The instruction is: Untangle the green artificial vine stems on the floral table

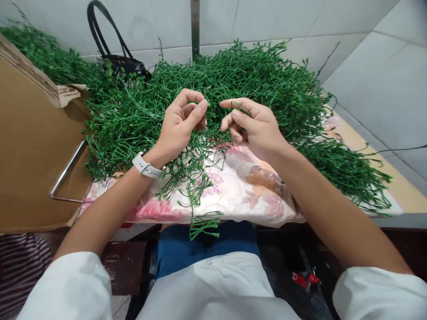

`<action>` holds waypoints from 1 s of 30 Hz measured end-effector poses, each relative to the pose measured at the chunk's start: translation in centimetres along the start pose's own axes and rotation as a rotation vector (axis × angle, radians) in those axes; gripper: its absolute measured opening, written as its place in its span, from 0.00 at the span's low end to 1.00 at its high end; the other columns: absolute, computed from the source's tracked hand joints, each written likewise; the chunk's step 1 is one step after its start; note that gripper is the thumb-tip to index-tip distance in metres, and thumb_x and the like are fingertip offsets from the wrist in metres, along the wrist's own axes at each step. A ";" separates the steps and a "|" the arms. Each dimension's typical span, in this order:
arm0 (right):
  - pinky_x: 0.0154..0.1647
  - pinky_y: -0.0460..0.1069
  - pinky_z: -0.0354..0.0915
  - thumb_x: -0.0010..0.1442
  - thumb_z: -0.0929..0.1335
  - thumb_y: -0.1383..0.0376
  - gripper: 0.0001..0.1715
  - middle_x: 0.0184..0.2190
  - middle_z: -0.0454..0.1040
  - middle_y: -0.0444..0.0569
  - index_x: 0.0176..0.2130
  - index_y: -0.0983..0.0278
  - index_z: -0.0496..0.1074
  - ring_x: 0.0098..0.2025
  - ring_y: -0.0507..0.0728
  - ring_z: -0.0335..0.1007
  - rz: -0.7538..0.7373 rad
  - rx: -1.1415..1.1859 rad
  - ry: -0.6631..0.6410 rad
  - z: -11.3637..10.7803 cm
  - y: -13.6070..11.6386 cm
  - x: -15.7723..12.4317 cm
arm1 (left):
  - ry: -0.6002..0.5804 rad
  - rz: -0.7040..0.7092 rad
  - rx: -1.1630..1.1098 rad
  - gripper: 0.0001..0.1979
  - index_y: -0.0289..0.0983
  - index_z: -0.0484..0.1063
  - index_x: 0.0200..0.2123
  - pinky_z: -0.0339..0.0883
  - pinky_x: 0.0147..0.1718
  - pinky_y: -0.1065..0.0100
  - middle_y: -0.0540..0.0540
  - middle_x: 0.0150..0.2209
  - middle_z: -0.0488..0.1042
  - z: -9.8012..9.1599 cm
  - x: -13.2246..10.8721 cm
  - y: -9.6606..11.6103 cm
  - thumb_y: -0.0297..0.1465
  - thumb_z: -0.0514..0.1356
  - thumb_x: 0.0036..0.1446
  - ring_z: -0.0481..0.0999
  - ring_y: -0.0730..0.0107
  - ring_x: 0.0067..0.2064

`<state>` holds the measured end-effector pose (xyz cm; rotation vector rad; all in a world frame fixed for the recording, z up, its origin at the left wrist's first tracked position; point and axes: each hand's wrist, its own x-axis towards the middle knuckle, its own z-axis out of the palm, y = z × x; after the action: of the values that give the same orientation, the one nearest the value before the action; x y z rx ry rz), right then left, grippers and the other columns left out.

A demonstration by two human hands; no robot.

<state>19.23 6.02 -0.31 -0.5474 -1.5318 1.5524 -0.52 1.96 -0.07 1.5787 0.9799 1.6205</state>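
Note:
Thin green plastic stems (260, 75) lie in a large tangled heap across the table. My left hand (185, 118) pinches a green stem between thumb and index finger, above the middle of the heap's front edge. Just to its right, my right hand (250, 122) has its index finger stretched toward the left hand and its other fingers curled, with a short green stem between thumb and fingers. The two hands do not touch. A loose bunch of stems (195, 186) hangs below my left hand, over the cloth and past the table's front edge.
A floral cloth (267, 195) covers the table. At the left stands a cardboard box (36, 146) beside a bent metal rod (68, 169). A black handbag (125, 66) sits behind the heap against the tiled wall (267, 20). More stems (353, 178) spread to the right edge.

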 end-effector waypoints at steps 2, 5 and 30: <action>0.16 0.45 0.46 0.59 0.71 0.70 0.23 0.34 0.76 0.42 0.54 0.59 0.71 0.19 0.46 0.53 -0.014 0.011 0.052 -0.1 0.1 0.3 | 0.016 0.053 0.003 0.19 0.41 0.72 0.38 0.65 0.26 0.74 0.56 0.25 0.68 0.1 1.4 -0.2 0.49 0.72 0.60 0.72 0.79 0.25; 0.16 0.46 0.41 0.50 0.67 0.74 0.24 0.33 0.71 0.40 0.47 0.61 0.75 0.19 0.45 0.47 -0.030 0.017 0.094 -0.3 0.2 0.8 | 0.082 0.089 -0.019 0.20 0.42 0.75 0.38 0.64 0.25 0.73 0.55 0.24 0.70 0.6 3.1 -0.8 0.51 0.72 0.57 0.72 0.79 0.26; 0.40 0.51 0.60 0.63 0.73 0.59 0.11 0.32 0.71 0.47 0.33 0.64 0.76 0.35 0.55 0.63 -0.474 -0.604 0.147 -1.7 4.1 1.7 | -0.104 -0.287 -0.223 0.23 0.38 0.86 0.39 0.65 0.25 0.79 0.51 0.30 0.78 1.8 0.1 -2.9 0.46 0.80 0.45 0.70 0.83 0.27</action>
<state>18.59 8.85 -4.08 -0.5572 -1.8471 0.6699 1.17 3.63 -2.52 1.2940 0.8912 1.3828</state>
